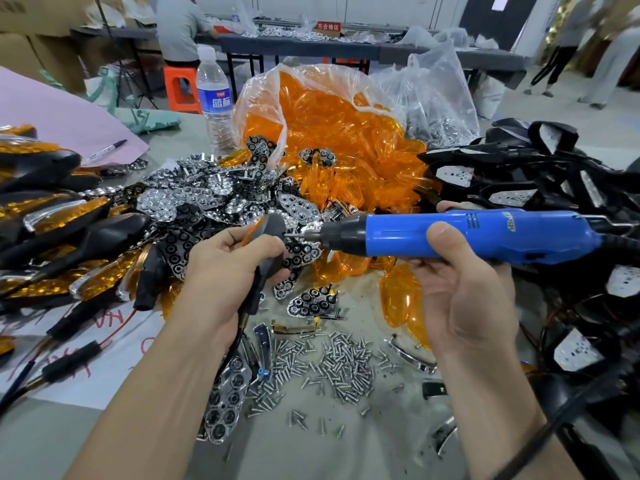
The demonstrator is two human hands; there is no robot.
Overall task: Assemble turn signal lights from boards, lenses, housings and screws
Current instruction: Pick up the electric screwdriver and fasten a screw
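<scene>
Housing (272, 223) is gripped in the left hand (221, 271) over the worktop's (346, 445) middle, before a clear bag (263, 84) spilling orange lenses (346, 140) and a second bag (440, 95) of silvery parts. Reflectors (194, 199) heap behind the hand, and screws (336, 358) lie near the front edge. Black, with an amber lens edge (250, 233) showing, it meets the bit (304, 234) of a blue screwdriver (502, 237) clasped in the right hand (464, 299).

Housing (272, 225): black, amber-edged, gripped upright in the left hand (225, 271).
Screws (332, 362): silver, loose heap on the table (381, 445).
Lenses (332, 140): orange, spilling from a clear bag (263, 88).
</scene>
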